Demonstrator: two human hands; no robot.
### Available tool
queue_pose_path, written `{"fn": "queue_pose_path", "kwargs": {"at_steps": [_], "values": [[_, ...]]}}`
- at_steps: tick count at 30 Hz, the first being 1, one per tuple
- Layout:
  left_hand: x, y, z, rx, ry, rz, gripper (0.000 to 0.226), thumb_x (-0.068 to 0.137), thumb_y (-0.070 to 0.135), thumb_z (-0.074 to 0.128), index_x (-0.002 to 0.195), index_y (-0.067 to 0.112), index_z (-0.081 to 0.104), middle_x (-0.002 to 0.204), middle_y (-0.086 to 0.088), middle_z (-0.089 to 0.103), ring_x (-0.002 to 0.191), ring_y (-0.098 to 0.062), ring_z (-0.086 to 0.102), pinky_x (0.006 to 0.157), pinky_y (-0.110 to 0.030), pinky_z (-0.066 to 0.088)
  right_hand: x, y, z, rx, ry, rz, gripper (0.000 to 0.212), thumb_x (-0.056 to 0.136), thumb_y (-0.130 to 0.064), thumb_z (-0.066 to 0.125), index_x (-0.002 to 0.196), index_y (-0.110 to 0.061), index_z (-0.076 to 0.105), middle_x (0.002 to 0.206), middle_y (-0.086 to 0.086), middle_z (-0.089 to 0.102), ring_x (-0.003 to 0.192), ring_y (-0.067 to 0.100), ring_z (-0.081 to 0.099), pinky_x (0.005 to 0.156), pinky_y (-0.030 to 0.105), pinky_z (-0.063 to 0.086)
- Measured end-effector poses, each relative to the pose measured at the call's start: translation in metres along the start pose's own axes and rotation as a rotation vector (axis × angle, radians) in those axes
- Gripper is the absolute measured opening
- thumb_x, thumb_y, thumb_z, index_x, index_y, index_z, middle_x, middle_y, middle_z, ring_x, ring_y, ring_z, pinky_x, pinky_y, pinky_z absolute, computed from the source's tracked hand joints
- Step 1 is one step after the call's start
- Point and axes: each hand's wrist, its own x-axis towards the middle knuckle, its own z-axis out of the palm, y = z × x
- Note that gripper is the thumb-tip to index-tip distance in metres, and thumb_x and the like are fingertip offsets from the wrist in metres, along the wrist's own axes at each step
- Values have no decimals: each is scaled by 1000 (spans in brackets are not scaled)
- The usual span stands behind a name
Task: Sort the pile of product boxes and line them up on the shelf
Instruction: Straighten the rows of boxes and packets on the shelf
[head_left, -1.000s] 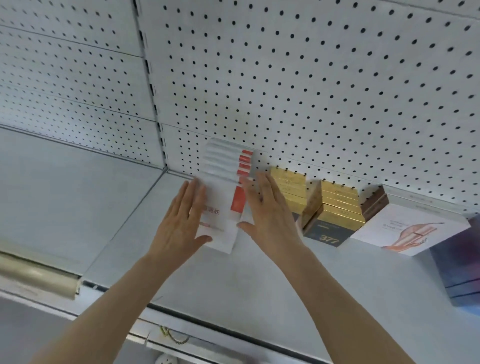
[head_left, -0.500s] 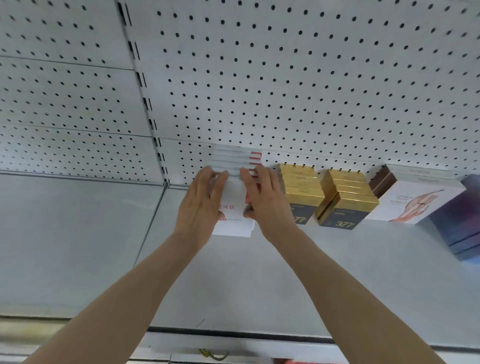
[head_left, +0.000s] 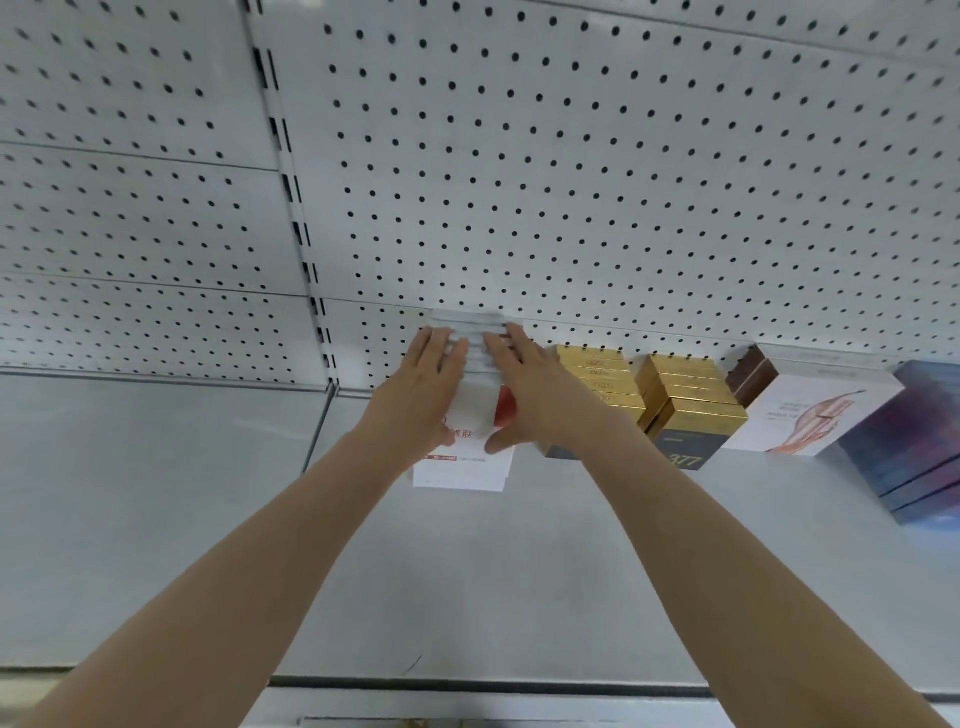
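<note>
A row of white boxes with red markings (head_left: 475, 415) stands on the grey shelf (head_left: 467, 582) against the pegboard back wall. My left hand (head_left: 423, 395) lies flat on the left part of the row with straight fingers. My right hand (head_left: 530, 387) presses flat on the right part, its thumb spread over the front box's face. Right of them stand two rows of gold boxes (head_left: 685, 410), the front ones dark with "377".
Further right are a white box with a pink picture (head_left: 810, 410) beside brown boxes (head_left: 748, 371), then a stack of purple-blue boxes (head_left: 914, 447). A slotted upright (head_left: 296, 218) splits the pegboard (head_left: 571, 182). The shelf's front edge runs along the bottom.
Both hands have slid forward over the white boxes toward the back wall, from the sides of the front box onto the top of the row. The view has shifted.
</note>
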Motion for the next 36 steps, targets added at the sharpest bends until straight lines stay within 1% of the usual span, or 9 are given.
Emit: {"fn": "queue_pose_path", "kwargs": {"at_steps": [3,8,14,18,21,27,29,31,36], "values": [[-13,2,6,11,35,7,114,65,27,86,151,10,14,158,-14,14,148,-30,6,107,-42,42,-11,-7,15,25,115,14,122,62,-46,86,152,-21,7,159,10,-1,139,37,22,114,50,28],[-25,2,18,35,156,27,110,53,19,93,143,8,31,147,-17,37,140,-35,32,84,-38,57,-20,-13,26,29,210,20,103,76,-34,80,152,-21,12,159,8,3,143,31,14,112,45,31],[-2,0,15,30,148,-13,108,51,16,94,142,6,35,145,-20,41,137,-38,36,92,-40,52,-1,-8,19,29,213,36,100,76,-29,80,152,-18,16,158,11,9,138,32,20,110,46,34],[3,-2,8,55,79,10,104,75,30,79,153,13,12,159,-15,11,148,-31,7,110,-37,35,-1,-1,18,-38,223,15,103,75,-37,80,153,-19,15,159,13,9,144,32,14,111,47,34],[6,-3,8,64,76,2,105,78,30,77,154,14,6,160,-12,6,148,-31,2,108,-38,38,0,0,22,-84,233,-11,101,78,-33,78,153,-19,14,159,15,10,147,33,9,114,50,30],[7,-9,21,-54,150,66,107,63,16,88,150,9,25,155,-18,24,144,-39,22,101,-46,47,3,3,30,-21,236,-32,100,77,-29,79,153,-17,15,160,17,10,148,34,9,113,56,29],[3,-10,20,-189,183,25,111,65,16,86,153,14,17,158,-17,14,140,-36,32,98,-43,49,2,4,28,136,222,14,114,70,-34,84,154,-20,8,161,14,3,147,33,12,114,54,28],[0,-10,16,-332,175,-102,120,66,23,86,154,16,5,159,-14,9,124,-31,50,87,-36,50,2,5,20,304,225,92,130,59,-42,89,153,-22,1,159,11,3,140,35,26,108,49,38],[5,-7,13,-488,77,-216,117,73,24,80,153,18,-6,141,-2,46,108,-20,56,77,-21,38,11,13,7,370,81,114,130,59,-35,89,151,-14,0,155,6,14,133,32,32,97,37,40]]}}
